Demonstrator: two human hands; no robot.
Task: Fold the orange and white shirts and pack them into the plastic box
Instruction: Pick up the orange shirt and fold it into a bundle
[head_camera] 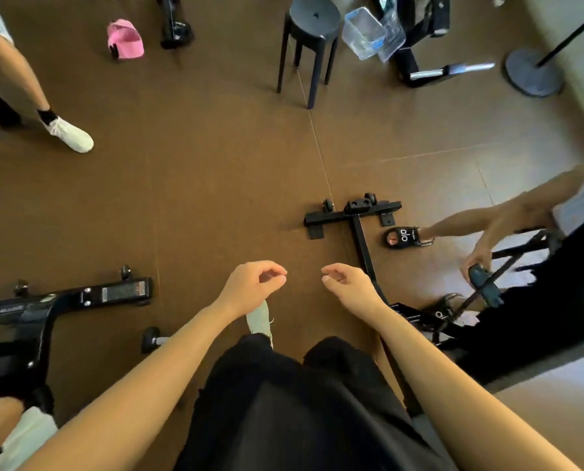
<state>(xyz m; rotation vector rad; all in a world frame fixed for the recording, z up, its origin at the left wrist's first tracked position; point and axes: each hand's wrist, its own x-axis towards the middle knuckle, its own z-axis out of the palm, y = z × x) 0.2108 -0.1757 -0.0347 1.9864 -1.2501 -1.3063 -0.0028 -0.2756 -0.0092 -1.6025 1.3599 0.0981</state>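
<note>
As you look down past your dark clothing (283, 402), both bare forearms reach forward over the brown floor (198, 171). Your left hand (254, 285) hangs with its fingers loosely curled and the thumb close to the fingertips. It holds nothing and touches nothing. Your right hand (350, 287) mirrors it just beside, also loosely curled, with nothing in it. The two hands are near each other but apart. Under your left wrist a pale shoe (259, 321) shows, partly hidden by the arm and your clothing.

To your left a black wheeled frame (80, 297) lies on the floor, and its near end is cut off at the edge. To your right a T-shaped black frame (355, 215) lies flat, its long bar running back under your right arm. Beside it is a foot in a black sandal (404, 236). Another person's hand (480, 256) grips a dark tool (485, 283) that is too blurred to identify.

Farther out on the left stands a foot in a white shoe (69, 132). At the far end, well apart from both your hands, the plastic box (363, 32) sits just right of a black stool (312, 18). The box is clear with blue trim, tilted and blurred. A second clear piece leans against it, and you cannot tell if that is its lid. A pink cap (125, 39) lies far left.
</note>
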